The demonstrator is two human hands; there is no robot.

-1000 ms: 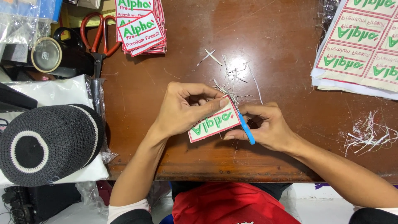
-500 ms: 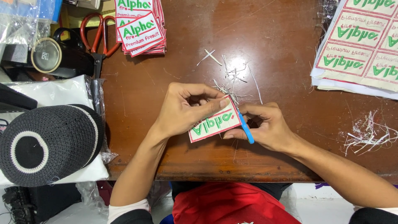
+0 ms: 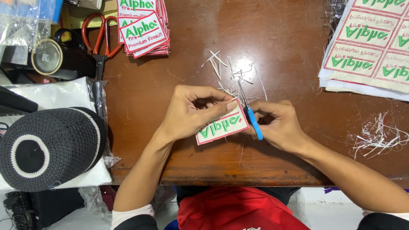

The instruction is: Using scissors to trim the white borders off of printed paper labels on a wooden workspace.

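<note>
My left hand pinches a small white embroidered patch with a red border and green lettering, held just above the brown wooden table. My right hand grips small blue-handled thread snips, whose thin metal blades point up along the patch's right edge. Both hands meet at the patch near the table's front. Loose white thread and fabric trimmings lie just beyond the hands.
A stack of finished patches sits at the back left beside red-handled scissors. An uncut sheet of patches lies at the back right, more trimmings at the right. A black knitted cap rests on white bags at the left.
</note>
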